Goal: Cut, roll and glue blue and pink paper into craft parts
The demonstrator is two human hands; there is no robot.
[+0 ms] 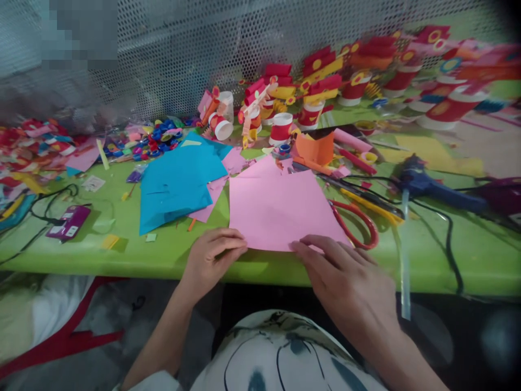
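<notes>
- Left hand (pixel 215 258): fingers curled nearly closed, thumb and forefinger pinching the near left corner of the pink sheet (pixel 280 209).
- Right hand (pixel 352 277): more loosely curved, thumb and fingertips gripping the same near edge farther right.
- The pink sheet lies between the hands and away from the person, at the front of the green table (pixel 138 258).
- Just right of the sheet: a red scissor handle (pixel 370 225), partly beneath its edge.
- Left of the sheet: blue paper (pixel 183 179), overlapping other pink scraps.
- Farther right: a blue glue gun (pixel 439 187), a clear glue stick (pixel 405 255) at its nozzle.
- Behind: red-and-white cups (pixel 280 130) with paper pieces; those at far right look blurred, their details uncertain.
</notes>
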